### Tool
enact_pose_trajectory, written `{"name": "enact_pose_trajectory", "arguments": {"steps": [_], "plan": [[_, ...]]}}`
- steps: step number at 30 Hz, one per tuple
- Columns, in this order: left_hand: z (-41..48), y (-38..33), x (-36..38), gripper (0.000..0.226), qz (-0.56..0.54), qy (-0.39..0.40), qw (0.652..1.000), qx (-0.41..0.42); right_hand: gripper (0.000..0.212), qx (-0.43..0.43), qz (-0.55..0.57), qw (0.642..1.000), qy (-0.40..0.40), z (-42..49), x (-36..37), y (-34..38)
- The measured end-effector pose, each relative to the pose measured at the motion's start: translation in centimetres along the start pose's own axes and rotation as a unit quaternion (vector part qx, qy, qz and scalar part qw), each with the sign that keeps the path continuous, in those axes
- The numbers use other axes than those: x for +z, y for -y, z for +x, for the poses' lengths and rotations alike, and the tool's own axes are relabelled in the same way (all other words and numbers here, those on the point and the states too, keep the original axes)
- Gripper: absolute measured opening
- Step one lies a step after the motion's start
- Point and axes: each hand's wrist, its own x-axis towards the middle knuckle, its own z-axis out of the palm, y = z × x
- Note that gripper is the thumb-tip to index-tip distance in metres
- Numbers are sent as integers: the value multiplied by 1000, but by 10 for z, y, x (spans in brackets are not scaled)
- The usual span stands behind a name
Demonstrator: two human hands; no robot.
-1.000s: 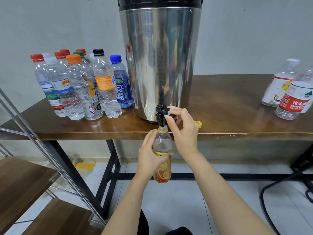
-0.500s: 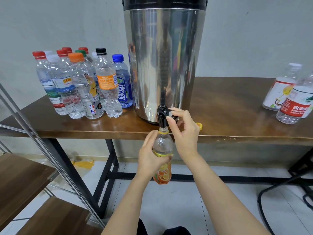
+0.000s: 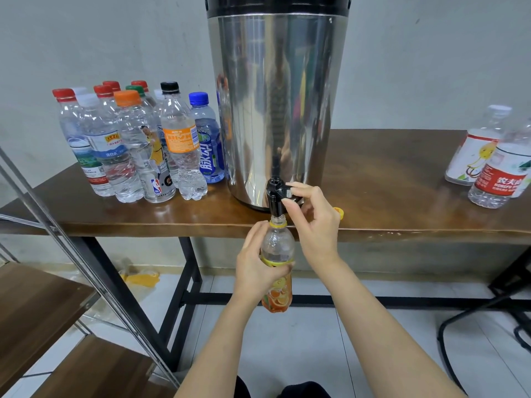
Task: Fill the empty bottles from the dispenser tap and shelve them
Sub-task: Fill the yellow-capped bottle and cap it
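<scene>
Head view, left grip [image 3: 260,271] around bottle [image 3: 278,248]

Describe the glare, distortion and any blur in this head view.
Head view: wide-angle bending curves the table edge and slants the shelf rail; the steel dispenser carries streaky reflections that smear its surface; soft glare sheens the tabletop near the bottle cluster; the left hand, right hand and orange-label bottle are sharp; lighting is even, shadows faint.

A brown wooden counter [image 3: 402,179] on black metal legs [image 3: 186,277] stands against a grey wall [image 3: 431,53], with yellow litter [image 3: 142,280] on the pale tiled floor [image 3: 301,354] beneath
</scene>
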Motion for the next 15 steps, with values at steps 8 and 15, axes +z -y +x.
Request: {"name": "enact_pose_trajectory", "arguments": {"steps": [8,15], "plan": [[0,0,-2,92,-12,-6,1000,3,18,-139,-120,975,127,42,-27,22],[-2,0,-5,93,-5,17,1000,-9,26,-24,-200,957,207,83,1,48]]}}
